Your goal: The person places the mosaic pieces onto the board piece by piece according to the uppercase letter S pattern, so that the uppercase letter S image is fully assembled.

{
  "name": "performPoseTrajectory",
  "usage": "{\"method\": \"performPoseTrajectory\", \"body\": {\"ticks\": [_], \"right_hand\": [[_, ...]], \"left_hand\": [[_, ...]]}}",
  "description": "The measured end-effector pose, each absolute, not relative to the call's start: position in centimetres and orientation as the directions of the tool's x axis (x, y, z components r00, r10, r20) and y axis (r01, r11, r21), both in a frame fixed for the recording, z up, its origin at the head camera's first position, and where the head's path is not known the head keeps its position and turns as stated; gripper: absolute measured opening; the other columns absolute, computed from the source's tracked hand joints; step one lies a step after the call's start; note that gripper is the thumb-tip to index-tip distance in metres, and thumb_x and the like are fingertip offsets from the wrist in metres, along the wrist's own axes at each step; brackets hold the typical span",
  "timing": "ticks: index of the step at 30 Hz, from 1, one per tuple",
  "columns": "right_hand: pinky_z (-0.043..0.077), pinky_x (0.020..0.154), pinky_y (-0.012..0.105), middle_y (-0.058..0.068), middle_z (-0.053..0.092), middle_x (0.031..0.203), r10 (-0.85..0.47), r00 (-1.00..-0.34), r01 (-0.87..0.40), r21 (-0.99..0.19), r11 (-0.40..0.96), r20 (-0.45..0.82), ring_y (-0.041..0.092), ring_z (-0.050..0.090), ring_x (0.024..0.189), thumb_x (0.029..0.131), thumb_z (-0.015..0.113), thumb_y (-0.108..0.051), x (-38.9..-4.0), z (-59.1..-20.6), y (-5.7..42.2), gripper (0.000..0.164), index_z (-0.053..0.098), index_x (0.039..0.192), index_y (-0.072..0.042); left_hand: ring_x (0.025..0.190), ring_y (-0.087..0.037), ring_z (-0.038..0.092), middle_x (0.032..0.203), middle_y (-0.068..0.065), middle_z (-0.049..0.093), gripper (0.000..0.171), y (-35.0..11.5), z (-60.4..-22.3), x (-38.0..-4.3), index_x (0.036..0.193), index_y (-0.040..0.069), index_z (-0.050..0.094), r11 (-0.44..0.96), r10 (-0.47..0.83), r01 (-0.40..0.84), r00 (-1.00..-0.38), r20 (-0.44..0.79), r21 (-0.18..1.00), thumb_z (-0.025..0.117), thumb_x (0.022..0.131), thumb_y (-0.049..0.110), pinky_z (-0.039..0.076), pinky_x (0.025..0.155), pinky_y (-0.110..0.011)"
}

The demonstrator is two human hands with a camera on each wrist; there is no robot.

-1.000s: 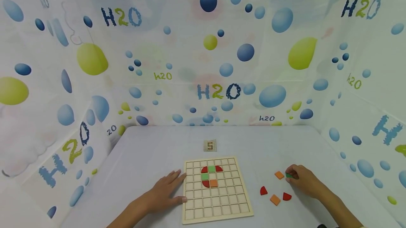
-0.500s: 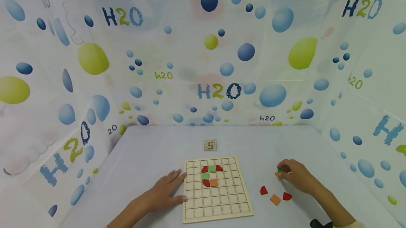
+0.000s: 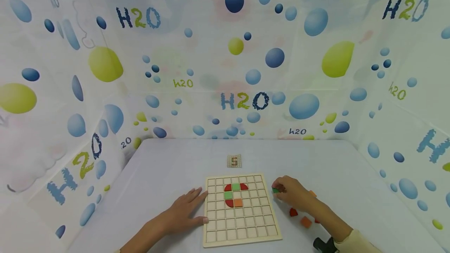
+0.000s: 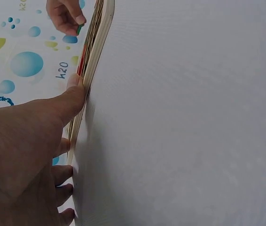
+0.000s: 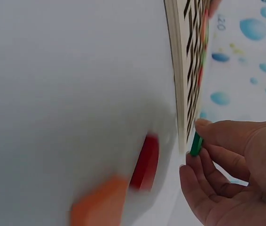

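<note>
A square wooden grid board (image 3: 242,221) lies on the white table, with green squares, red quarter-round tiles and one orange square (image 3: 238,203) set in its upper left cells. My left hand (image 3: 181,212) rests at the board's left edge, fingers straight and spread, thumb on the rim. In the head view my right hand (image 3: 290,192) is just off the board's right edge. It pinches a green tile (image 5: 196,144) between thumb and fingertips, as the right wrist view shows. Below that hand lie a red quarter-round tile (image 3: 293,212) and an orange tile (image 3: 306,222).
A small patterned card (image 3: 234,161) with a figure like a 5 lies behind the board. Another orange tile (image 3: 312,193) and a red one (image 3: 317,220) are partly hidden by the right arm. A printed curtain (image 3: 197,49) hangs around the table.
My right hand lifts the green tile from among the loose tiles and carries it left, over an orange tile, to near the board's right edge. The left hand stays at the board.
</note>
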State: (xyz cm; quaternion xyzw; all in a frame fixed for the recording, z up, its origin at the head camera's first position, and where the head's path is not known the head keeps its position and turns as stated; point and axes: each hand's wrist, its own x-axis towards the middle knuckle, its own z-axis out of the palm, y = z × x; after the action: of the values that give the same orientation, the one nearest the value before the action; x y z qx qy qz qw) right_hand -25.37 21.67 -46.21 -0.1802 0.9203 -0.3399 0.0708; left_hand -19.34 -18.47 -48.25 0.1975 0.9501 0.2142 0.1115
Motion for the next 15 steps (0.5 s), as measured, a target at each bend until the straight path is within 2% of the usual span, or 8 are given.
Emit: {"method": "performPoseTrajectory", "body": {"ticks": [6, 15], "right_hand": [[0.055, 0.084, 0.031, 0.003, 0.062, 0.105, -0.499, -0.866, -0.384, -0.654, 0.652, 0.010, 0.016, 0.059, 0.098, 0.095, 0.079, -0.009, -25.0, -46.5, 18.2, 0.019, 0.070, 0.110, -0.005], [0.057, 0.082, 0.029, 0.001, 0.064, 0.103, -0.609, -0.792, -0.497, -0.632, 0.595, 0.049, 0.014, 0.062, 0.095, 0.093, 0.081, -0.009, -24.9, -47.4, 14.8, 0.018, 0.072, 0.109, -0.004]], "left_hand": [[0.159, -0.046, 0.024, 0.172, -0.019, 0.030, 0.090, -18.4, -48.4, -19.4, 0.165, 0.014, 0.038, 0.835, 0.418, 0.322, -0.898, -0.135, 0.446, 0.066, 0.096, 0.066, 0.025, 0.123, -0.070], [0.159, -0.046, 0.024, 0.172, -0.019, 0.030, 0.091, -18.5, -48.4, -19.4, 0.165, 0.014, 0.037, 0.834, 0.421, 0.325, -0.898, -0.132, 0.446, 0.066, 0.096, 0.066, 0.025, 0.123, -0.070]]}}
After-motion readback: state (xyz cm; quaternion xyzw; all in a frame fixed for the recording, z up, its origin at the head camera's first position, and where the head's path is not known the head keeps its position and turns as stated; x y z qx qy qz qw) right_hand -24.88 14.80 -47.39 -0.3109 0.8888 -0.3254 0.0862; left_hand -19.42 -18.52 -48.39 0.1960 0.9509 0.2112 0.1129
